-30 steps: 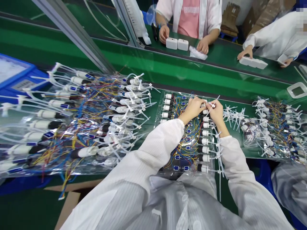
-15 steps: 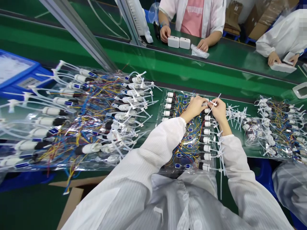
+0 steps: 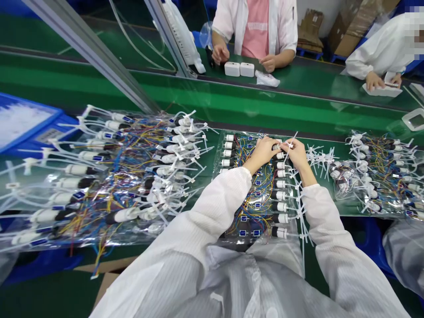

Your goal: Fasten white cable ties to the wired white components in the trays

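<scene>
My left hand point(image 3: 264, 153) is closed on a small white-and-black cylindrical part point(image 3: 277, 146) near the top of the right-hand column. With pinched fingers, my right hand point(image 3: 296, 154) grips a white cable tie point(image 3: 292, 140) at the end of that part; the exact fit is hidden by the fingers. Below both hands, several similar cylinders point(image 3: 281, 195) lie in a column on clear plastic, with cable ties point(image 3: 302, 212) on their outer ends. Coloured wires point(image 3: 265, 176) and small blue-labelled pieces point(image 3: 257, 205) run between this column and the left one point(image 3: 228, 153).
Loose cable ties point(image 3: 320, 160) lie right of my hands, beside a bagged bundle point(image 3: 345, 176) and another wired batch point(image 3: 384, 165). A larger wired batch point(image 3: 122, 172) covers the left side near a blue tray point(image 3: 54, 121). Across the green bench, a co-worker's hands are near white boxes point(image 3: 239, 69).
The view has shifted slightly. Both my hands stay at the same cylinder and cable tie. Across the bench, the co-worker's hands have come off the white box and the plastic bag.
</scene>
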Demonstrator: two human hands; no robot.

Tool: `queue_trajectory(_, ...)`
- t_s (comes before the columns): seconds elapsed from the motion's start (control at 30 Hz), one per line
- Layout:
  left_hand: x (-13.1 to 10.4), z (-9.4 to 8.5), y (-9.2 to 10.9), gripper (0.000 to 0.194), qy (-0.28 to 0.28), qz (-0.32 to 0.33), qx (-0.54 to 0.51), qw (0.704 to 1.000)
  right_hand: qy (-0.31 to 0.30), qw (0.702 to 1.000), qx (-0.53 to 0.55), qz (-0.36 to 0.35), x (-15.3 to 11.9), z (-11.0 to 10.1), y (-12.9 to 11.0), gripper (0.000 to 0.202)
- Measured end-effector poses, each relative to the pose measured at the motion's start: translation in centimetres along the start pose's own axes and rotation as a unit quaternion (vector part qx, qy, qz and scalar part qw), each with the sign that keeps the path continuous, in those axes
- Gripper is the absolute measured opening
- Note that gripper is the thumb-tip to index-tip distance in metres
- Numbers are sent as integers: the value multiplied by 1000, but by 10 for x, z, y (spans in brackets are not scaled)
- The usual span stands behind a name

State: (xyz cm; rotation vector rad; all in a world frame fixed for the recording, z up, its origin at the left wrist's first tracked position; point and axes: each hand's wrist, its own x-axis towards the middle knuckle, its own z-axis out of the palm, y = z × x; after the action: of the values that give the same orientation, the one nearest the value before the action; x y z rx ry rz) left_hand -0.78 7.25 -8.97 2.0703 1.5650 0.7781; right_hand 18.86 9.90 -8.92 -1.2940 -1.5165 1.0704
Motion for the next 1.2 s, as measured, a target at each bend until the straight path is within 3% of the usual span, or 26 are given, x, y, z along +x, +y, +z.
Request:
queue_trajectory(0.2, -1, -1, 1, 32, -8, -3, 26, 1000, -11, 1000, 27, 1, -1, 1, -6, 46)
queue_trajectory(0.33, -6, -3, 7, 44, -1, 20, 59, 998, -28, 999, 28, 3, -5, -14, -19, 41)
queue_trajectory(0.43, -11, -5, 13, 49, -19, 28, 101, 994, 21, 1000, 0, -12, -26, -45, -26, 37)
queue_trajectory(0.57, -11, -3, 22, 51, -33, 8, 138, 990, 137, 989, -59, -9, -78, -103, -22, 20)
queue_trajectory(0.7, -4, 1, 30, 55, -16, -28, 163, 986, 157, 972, -166, 52, -123, -141, -9, 5)
queue_trajectory(0.77, -2, 0, 33, 55, -11, -38, 162, 986, 146, 962, -216, 75, -134, -144, -2, 8)
queue_trajectory(0.93, -3, -5, 34, 51, 13, -61, 133, 989, 138, 948, -273, 84, -136, -126, 2, 13)
queue_trajectory(1.07, -4, -6, 32, 45, 19, -66, 125, 990, 158, 948, -263, 84, -151, -125, -9, 13)
queue_trajectory(1.2, -3, -6, 30, 41, 23, -68, 113, 991, 176, 954, -218, 110, -185, -133, -10, 35)
